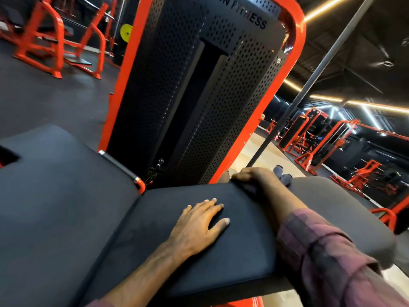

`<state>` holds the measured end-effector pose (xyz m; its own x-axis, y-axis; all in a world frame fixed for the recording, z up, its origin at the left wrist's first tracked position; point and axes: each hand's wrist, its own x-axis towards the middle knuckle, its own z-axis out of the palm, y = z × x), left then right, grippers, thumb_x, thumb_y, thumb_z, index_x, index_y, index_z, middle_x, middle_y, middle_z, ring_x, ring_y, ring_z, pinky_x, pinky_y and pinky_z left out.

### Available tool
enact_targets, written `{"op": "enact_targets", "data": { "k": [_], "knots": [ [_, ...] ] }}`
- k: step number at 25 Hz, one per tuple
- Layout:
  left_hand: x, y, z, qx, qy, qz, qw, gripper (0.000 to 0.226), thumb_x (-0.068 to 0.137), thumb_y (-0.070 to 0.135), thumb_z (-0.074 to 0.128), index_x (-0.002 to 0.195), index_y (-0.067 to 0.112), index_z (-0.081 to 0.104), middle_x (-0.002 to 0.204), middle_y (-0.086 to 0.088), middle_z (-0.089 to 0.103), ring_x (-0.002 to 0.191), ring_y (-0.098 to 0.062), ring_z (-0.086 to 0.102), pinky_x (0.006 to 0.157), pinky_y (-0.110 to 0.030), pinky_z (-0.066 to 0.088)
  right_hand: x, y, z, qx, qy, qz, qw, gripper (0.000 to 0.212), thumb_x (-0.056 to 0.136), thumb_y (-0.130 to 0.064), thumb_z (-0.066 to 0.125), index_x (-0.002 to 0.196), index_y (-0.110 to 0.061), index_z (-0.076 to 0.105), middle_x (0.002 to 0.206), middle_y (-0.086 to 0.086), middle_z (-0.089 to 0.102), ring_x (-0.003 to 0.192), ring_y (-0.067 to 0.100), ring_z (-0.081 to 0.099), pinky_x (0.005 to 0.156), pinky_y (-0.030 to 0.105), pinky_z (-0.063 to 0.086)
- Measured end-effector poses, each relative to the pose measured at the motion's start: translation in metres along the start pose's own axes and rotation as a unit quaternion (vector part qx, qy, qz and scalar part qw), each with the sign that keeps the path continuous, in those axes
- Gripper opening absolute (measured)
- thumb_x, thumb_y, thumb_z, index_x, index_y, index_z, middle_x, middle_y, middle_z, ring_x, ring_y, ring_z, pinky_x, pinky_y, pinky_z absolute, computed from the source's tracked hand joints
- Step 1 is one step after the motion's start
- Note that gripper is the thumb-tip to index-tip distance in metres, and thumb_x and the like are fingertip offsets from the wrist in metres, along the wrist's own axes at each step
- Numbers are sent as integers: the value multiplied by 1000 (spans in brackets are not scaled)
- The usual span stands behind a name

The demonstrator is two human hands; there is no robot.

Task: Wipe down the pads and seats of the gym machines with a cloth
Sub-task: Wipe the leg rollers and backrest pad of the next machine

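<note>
Centre frame, the left hand [200, 224] lies flat, fingers straight, on the black pad [199, 258]. Right of centre, the right hand [250, 177] curls over the pad's far edge on a dark cloth [246, 187]. It might slip off. No containers visible.

Weight tower crowds our far side
We find open pad [221, 251] near us; the perforated tower [199, 96] and slanted pole [309, 85] block beyond.

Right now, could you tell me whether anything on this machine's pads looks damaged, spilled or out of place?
Nothing stands out. The black seat pad looks intact and dry. The left hand rests flat on it; the right hand curls over its far edge.
</note>
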<state>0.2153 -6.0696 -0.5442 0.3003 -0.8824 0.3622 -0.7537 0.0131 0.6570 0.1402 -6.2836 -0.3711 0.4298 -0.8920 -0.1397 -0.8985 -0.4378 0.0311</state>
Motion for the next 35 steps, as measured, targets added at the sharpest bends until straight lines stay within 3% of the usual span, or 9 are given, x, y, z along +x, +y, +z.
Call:
{"op": "enact_targets", "data": {
  "k": [2,6,8,15,17,19,21,25,35],
  "knots": [
    [-8,-19,-5,-7,1,-18,1000,68,102,74,33,160,39,39,170,17,28,158,-3,18,129,-46,19,3,-10,-9,76,-20,79,994,45,105,-36,56,139,-7,65,142,12,64,135,17,58,103,18,47],
    [-16,-43,-9,-9,0,-39,999,69,102,76,32,160,39,38,170,18,28,158,-2,17,130,-48,17,64,-16,35,-57,-19,-1,998,10,74,-25,61,69,-18,56,70,-1,57,53,14,57,45,15,42],
    [-21,-53,-10,-14,2,-50,999,69,102,76,32,160,40,38,170,18,27,158,-1,16,130,-47,17,113,-21,45,-173,-106,-49,978,13,62,-33,43,68,-22,46,78,5,47,68,22,46,54,24,35],
    [-25,-78,-12,-24,6,-76,997,70,101,77,33,160,39,38,170,18,27,158,0,15,131,-46,14,77,-92,51,-149,-136,41,979,38,98,-29,38,75,-8,60,95,8,69,95,27,61,86,29,47],
    [-27,-86,-12,-24,13,-87,996,71,100,78,32,160,40,38,170,18,27,158,0,15,131,-46,14,100,-97,70,-161,-140,-29,976,57,89,-52,37,109,-13,73,131,6,71,119,25,66,105,40,48],
    [-32,-97,-13,-22,17,-107,994,71,100,79,32,160,41,38,170,19,27,158,0,15,131,-46,13,87,-97,68,-60,-94,-27,993,55,91,-52,53,128,-14,69,123,-2,75,108,9,73,95,28,55],
    [-38,-109,-14,-20,20,-122,992,72,99,80,31,160,42,37,170,19,27,158,0,15,131,-47,13,81,-103,86,42,-70,-46,996,33,96,-22,68,110,8,67,94,-1,77,73,1,74,64,14,54],
    [-46,-126,-17,-15,22,-138,990,72,99,80,30,160,43,36,170,20,25,158,0,14,131,-47,14,76,-160,111,-136,-138,-77,978,53,100,-54,49,136,-21,68,141,1,67,133,25,62,101,39,47],
    [-70,-152,-20,-33,58,-174,982,66,102,74,37,160,43,38,170,20,27,157,1,15,130,-40,20,93,-207,166,-153,-95,-127,975,56,94,-74,37,127,-41,68,138,-1,67,131,29,59,113,47,42]
  ]
}}
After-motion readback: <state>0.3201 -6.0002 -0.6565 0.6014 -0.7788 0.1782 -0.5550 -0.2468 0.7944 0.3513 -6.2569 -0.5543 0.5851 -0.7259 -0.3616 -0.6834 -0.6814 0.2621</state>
